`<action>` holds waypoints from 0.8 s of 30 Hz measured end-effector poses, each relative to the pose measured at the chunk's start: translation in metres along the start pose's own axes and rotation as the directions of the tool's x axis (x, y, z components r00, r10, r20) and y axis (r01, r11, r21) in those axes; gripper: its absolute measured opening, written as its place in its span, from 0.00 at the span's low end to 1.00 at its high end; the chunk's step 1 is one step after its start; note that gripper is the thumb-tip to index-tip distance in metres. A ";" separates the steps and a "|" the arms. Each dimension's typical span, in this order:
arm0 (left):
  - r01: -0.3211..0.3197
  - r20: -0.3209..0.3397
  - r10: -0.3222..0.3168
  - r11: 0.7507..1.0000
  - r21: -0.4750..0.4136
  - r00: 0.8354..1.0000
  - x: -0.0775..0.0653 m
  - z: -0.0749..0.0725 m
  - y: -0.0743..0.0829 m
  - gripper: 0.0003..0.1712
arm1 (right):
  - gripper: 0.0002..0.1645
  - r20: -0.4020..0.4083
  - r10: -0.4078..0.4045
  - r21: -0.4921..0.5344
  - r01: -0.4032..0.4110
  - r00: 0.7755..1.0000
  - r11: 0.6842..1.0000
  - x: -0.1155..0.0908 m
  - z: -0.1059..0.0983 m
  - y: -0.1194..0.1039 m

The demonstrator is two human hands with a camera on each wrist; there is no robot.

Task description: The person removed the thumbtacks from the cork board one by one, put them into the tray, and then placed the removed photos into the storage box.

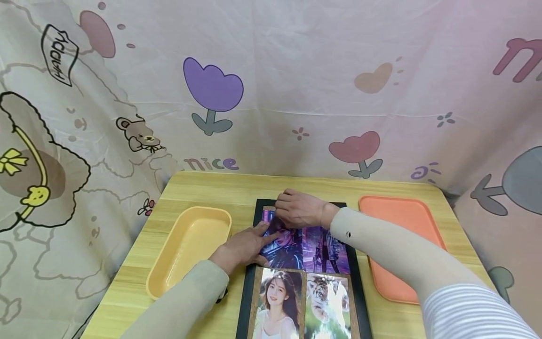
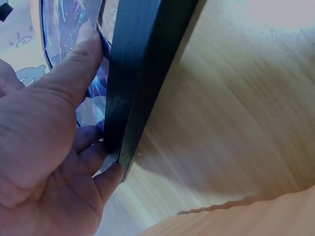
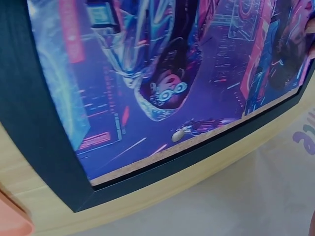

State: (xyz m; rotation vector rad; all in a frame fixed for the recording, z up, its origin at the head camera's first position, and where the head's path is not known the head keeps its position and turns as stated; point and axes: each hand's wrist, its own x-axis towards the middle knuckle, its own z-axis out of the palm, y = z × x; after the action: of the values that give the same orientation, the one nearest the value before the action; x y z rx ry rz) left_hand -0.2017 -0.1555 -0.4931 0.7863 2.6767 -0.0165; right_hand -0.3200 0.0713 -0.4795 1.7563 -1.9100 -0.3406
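Note:
A black-framed cork board lies on the table, with two purple neon pictures at its far half and two photos at its near half. My left hand rests on the board's left side, fingers spread over the left neon picture. In the left wrist view its thumb lies along that picture, and other fingers touch the black frame. My right hand bends over the same picture's upper part; its fingertips, and anything between them, are hidden. A small pale pin head sits at the top of the right neon picture.
To the left stands a yellow tray, partly behind the left forearm. An orange tray lies on the right, under the right forearm. The near photos show a person and a tiger. Behind the table hangs a printed curtain.

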 end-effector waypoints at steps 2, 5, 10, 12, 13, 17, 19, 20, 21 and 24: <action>0.003 0.005 -0.003 1.000 -0.017 1.000 0.000 -0.001 0.000 0.51 | 0.15 0.005 0.007 -0.009 -0.007 1.000 1.000 -0.004 -0.001 0.000; 0.009 0.004 -0.009 0.999 -0.037 1.000 0.000 -0.001 0.000 0.51 | 0.15 0.005 0.019 0.004 -0.019 1.000 1.000 -0.010 -0.003 0.000; 0.028 0.009 -0.027 0.997 -0.066 1.000 0.000 0.000 -0.001 0.51 | 0.15 0.006 0.022 0.024 -0.022 1.000 0.999 -0.020 -0.004 -0.002; 0.031 0.016 -0.030 0.997 -0.072 0.999 0.000 -0.001 -0.001 0.51 | 0.15 0.005 0.022 0.025 -0.022 1.000 0.999 -0.024 -0.004 -0.003; 0.031 0.017 -0.029 0.997 -0.074 0.999 0.000 -0.001 -0.001 0.51 | 0.16 0.005 0.023 0.027 -0.023 1.000 0.999 -0.025 -0.005 -0.004; 0.027 0.021 -0.025 0.996 -0.087 0.999 0.000 -0.001 -0.001 0.52 | 0.16 0.002 0.027 0.034 -0.027 1.000 0.999 -0.033 -0.007 -0.005; 0.027 0.019 -0.025 0.995 -0.097 1.000 0.000 -0.001 -0.002 0.51 | 0.15 0.007 0.025 0.023 -0.025 1.000 0.999 -0.037 -0.009 -0.006; 0.029 0.017 -0.027 0.994 -0.106 0.999 0.000 -0.001 -0.002 0.51 | 0.15 0.012 0.023 0.014 -0.024 1.000 1.000 -0.039 -0.010 -0.007; 0.031 0.017 -0.029 0.993 -0.114 0.999 0.000 0.000 -0.003 0.51 | 0.14 0.018 0.025 0.011 -0.025 1.000 1.000 -0.041 -0.010 -0.007; 0.041 0.016 -0.039 0.987 -0.156 0.999 0.000 0.001 -0.003 0.51 | 0.13 0.045 0.032 -0.003 -0.032 0.998 0.999 -0.050 -0.014 -0.010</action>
State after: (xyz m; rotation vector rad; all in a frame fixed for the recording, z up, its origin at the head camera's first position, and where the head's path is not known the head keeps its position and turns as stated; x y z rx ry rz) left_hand -0.2030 -0.1578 -0.4940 0.6810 2.6425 0.1761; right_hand -0.3031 0.1210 -0.4826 1.7286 -1.9661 -0.3728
